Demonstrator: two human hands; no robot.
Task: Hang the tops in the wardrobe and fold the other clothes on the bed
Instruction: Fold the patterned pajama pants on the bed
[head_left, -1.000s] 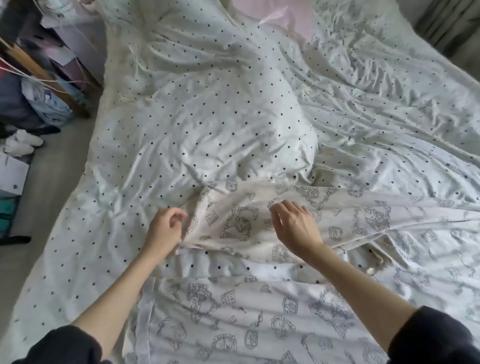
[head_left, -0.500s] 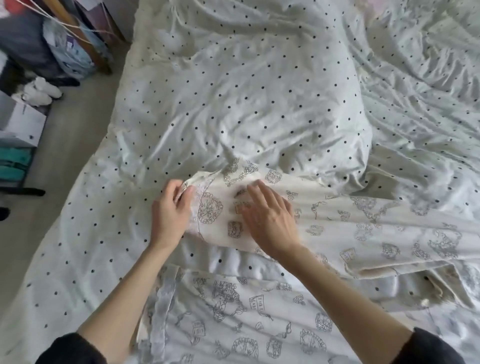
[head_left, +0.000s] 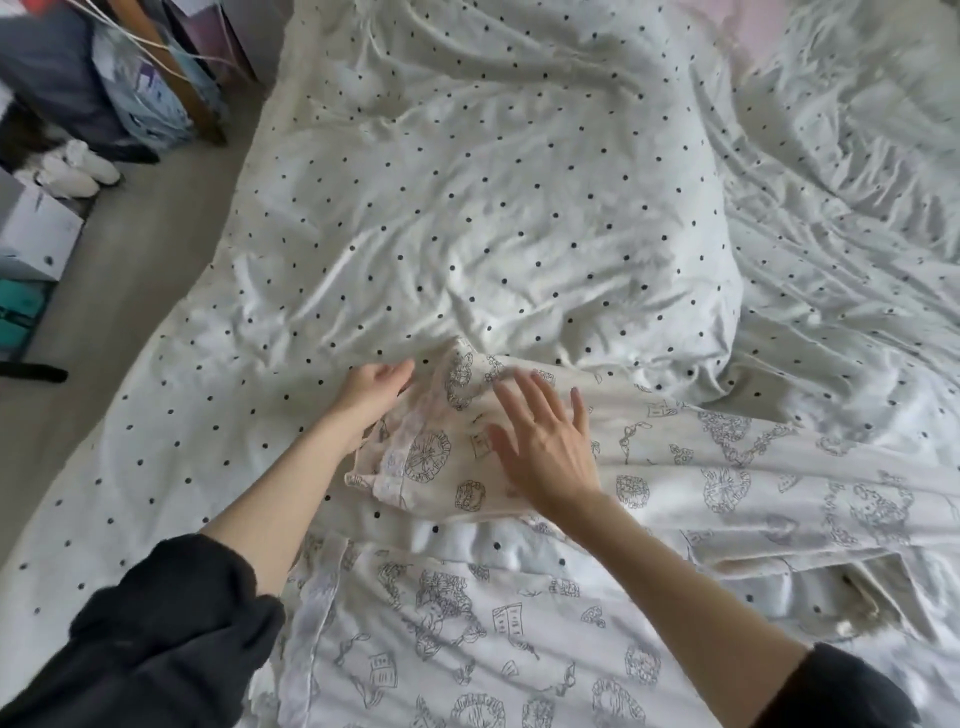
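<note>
Left hand (head_left: 376, 387) loosely open at trouser (head_left: 457, 457) hem; right hand (head_left: 545, 441) flat, pressing. Risk: unpinned hem slips, fold skews on rumpled bed (head_left: 467, 208).

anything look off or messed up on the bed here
Nothing damaged or spilled. The printed garment is only part folded: its lace-edged end lies doubled over at a slant under the right hand, the left hand beside it. The dotted duvet is rumpled.
</note>
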